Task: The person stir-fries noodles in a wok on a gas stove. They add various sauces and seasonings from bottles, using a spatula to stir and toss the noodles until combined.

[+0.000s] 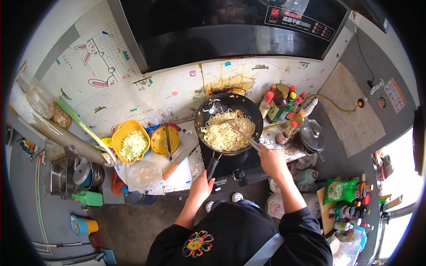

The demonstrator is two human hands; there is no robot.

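My left hand point(201, 186) grips the black handle point(213, 166) of a wok point(215, 103) that sits over a black stove point(229, 166). Pale noodles point(228, 133) fill much of the wok, with a few brownish bits near the far side. In my right hand point(273, 163) is the handle of a metal spatula point(247, 137), its blade resting among the noodles. To the left of the wok lies a cleaver point(184, 149) with a wooden handle. Beside it stands a yellow bowl point(156, 151) with dark chopsticks point(168, 143) across it.
Shredded cabbage fills a yellow plastic basket point(116, 139) at the left. Sauce bottles point(283, 106) crowd the wok's right, near a lidded pot point(312, 134). A yellow gas hose point(332, 99) runs behind them. The range hood point(199, 40) overhangs the wall. A sink point(58, 173) lies far left.
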